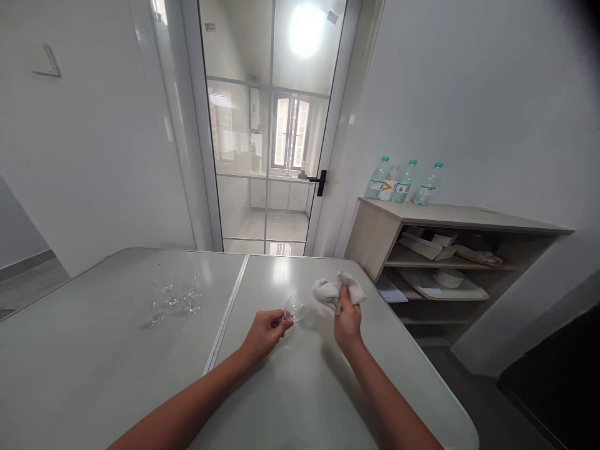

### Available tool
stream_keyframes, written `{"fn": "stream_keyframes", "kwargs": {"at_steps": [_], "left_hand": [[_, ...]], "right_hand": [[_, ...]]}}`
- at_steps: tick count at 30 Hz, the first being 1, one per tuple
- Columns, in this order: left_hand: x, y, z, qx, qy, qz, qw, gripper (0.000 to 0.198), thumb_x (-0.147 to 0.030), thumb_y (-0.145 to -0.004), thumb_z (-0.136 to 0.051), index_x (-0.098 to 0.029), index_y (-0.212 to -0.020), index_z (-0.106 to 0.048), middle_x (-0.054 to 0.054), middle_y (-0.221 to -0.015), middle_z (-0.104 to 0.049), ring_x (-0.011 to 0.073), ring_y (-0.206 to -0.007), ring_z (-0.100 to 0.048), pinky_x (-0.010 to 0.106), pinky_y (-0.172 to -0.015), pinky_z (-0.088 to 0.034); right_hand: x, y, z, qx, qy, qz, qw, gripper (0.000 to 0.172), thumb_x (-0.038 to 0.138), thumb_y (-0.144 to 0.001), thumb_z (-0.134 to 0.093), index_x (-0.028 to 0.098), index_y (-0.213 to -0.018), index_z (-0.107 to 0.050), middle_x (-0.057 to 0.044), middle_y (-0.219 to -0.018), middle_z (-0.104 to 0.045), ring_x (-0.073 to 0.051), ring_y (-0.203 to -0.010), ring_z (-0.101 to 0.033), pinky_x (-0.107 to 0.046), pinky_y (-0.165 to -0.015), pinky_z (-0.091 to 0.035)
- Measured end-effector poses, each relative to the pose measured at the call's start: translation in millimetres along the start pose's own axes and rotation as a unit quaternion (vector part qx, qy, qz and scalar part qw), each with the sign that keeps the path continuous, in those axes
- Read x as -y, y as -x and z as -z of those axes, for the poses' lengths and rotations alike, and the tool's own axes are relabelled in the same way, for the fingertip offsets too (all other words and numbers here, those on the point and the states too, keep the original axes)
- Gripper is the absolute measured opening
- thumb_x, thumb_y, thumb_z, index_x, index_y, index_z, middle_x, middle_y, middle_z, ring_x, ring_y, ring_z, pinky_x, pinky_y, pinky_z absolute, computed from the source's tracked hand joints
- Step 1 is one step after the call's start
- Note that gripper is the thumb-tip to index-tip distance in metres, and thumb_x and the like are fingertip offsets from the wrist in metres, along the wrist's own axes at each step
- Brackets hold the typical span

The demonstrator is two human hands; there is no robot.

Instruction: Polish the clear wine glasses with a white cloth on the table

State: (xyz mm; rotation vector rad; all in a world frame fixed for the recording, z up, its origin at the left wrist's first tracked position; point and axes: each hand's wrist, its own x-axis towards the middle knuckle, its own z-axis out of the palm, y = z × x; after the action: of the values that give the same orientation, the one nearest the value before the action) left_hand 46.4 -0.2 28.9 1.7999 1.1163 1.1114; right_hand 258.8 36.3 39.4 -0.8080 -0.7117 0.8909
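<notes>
A clear stemmed glass (296, 306) is pinched near its stem by my left hand (266, 331), over the right half of the table. Its bowl points up and to the right, tilted. In my right hand (347, 319) is a bunched white cloth (336, 291), gripped with the thumb on top. The cloth is just right of the glass, with a small gap between them. On the left half of the table stand several more clear glasses (173, 297) in a group; their outlines are faint against the pale surface.
The pale table (117, 375) has a white seam (229, 306) down its middle. At the right, a wooden shelf unit (445, 215) carries several plastic bottles (403, 182) on top, with boxes and trays inside. Beyond the table is a glass door (267, 131) with a black handle (321, 182).
</notes>
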Motion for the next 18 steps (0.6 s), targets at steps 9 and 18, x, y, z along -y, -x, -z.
{"fn": "stream_keyframes", "kwargs": {"at_steps": [9,18], "left_hand": [[4.4,10.1,-18.5,0.118,0.151,0.020,0.981,0.045,-0.053,-0.091,-0.063,-0.016,-0.066,-0.055,0.000,-0.056,-0.056,0.0101,-0.050,-0.051,0.022,-0.053,-0.037],[12.4,1.8,-18.5,0.026,0.242,0.085,0.966,0.061,-0.075,-0.083,-0.060,-0.014,-0.076,-0.060,-0.001,-0.050,-0.055,0.0084,-0.039,-0.043,0.022,-0.045,-0.028]], "right_hand": [[0.1,41.6,-20.5,0.270,-0.093,-0.277,0.918,0.042,0.055,-0.091,-0.059,0.020,-0.105,-0.075,-0.009,-0.104,-0.077,-0.029,-0.102,-0.070,-0.041,-0.085,-0.056],[-6.8,48.1,-23.4,0.230,-0.067,-0.194,0.951,0.042,0.055,-0.090,-0.062,0.021,-0.112,-0.071,-0.008,-0.118,-0.073,-0.029,-0.112,-0.065,-0.043,-0.095,-0.052]]}}
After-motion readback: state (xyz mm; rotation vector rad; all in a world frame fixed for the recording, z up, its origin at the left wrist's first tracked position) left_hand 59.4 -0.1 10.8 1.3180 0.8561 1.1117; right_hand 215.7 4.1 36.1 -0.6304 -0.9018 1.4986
